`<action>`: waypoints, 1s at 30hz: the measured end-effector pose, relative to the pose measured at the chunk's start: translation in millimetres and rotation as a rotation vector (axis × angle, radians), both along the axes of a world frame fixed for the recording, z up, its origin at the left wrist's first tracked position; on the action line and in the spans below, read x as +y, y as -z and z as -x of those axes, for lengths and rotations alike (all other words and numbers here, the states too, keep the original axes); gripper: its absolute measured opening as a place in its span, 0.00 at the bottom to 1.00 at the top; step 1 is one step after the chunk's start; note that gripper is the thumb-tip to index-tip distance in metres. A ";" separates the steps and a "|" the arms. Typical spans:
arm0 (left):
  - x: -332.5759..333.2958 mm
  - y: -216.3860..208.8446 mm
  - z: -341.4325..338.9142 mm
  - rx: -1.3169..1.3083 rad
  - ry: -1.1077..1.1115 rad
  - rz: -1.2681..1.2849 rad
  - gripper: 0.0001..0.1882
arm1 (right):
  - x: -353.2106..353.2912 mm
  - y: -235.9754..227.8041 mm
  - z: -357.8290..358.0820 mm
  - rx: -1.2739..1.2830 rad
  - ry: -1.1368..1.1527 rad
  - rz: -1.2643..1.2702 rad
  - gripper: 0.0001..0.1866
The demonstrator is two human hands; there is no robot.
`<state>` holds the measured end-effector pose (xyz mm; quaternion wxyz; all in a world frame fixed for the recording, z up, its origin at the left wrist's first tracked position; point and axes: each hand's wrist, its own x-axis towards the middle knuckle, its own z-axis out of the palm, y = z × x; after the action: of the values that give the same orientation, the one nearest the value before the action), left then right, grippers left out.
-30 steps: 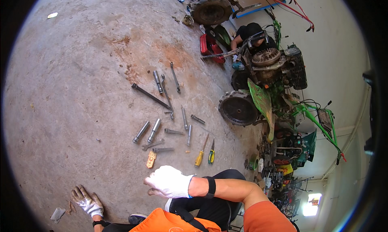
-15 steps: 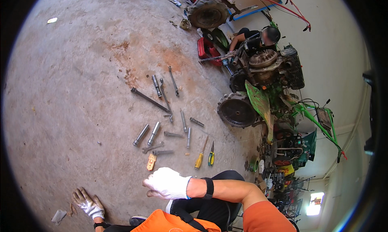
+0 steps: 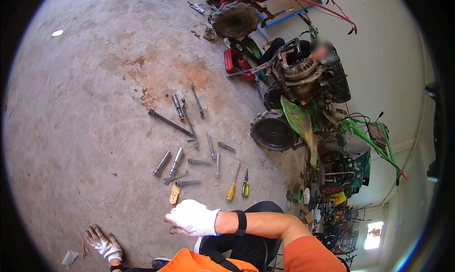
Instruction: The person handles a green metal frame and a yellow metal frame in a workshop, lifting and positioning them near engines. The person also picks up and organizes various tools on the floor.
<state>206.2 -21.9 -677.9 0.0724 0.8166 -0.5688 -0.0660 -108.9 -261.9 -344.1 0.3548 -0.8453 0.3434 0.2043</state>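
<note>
My left hand, in a white work glove with dirty fingertips, lies spread on the concrete floor at the lower left. My right hand, gloved too, hangs loosely bent by my knee, thumb a little apart from the fingers; no object shows in it. Just beyond it lie an orange-and-white tag-like piece, an L-shaped socket wrench and an open-end wrench. Further right are a yellow-handled screwdriver and green-and-yellow pliers. Two thick socket tubes and a long dark bar lie farther off.
A green walking tractor with a lugged wheel stands to the right, and a person crouches behind it. Beyond are a red machine's tyre and a red case. Crumpled plastic lies beside my left hand.
The view has shifted slightly, so the tools appear a little farther left. Both my hands keep nearly the same pose. The person behind the tractor has shifted head and arms.
</note>
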 end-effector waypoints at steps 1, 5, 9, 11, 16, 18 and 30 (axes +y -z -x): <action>0.1 0.2 -0.2 -0.022 0.019 0.041 0.49 | 0.4 -0.6 0.5 0.013 -0.005 0.016 0.21; 3.7 7.4 -1.5 -0.007 0.011 0.063 0.48 | -2.7 -9.7 -1.5 -0.022 -0.007 0.054 0.21; -0.4 7.5 -4.6 -0.057 0.065 0.125 0.46 | -37.8 -58.1 19.4 -0.115 0.101 0.128 0.21; -15.4 -9.2 -10.6 -0.168 0.179 0.294 0.46 | -81.5 -111.2 67.8 -0.032 0.156 0.303 0.20; -81.5 -144.6 -25.7 0.524 -0.099 -0.755 0.43 | -99.1 -348.3 295.2 0.230 0.701 0.685 0.26; -109.4 -232.0 -2.9 0.647 -0.061 -0.590 0.38 | -61.7 -458.3 390.1 0.469 0.932 0.907 0.27; -349.5 -780.3 444.5 0.974 0.593 -0.112 0.32 | 196.3 -879.8 818.5 1.473 1.091 1.009 0.60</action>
<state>-238.3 -371.4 102.5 0.2612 0.5001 -0.6703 -0.4821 -927.4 -65.6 535.7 -0.2920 -0.2920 0.8549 0.3141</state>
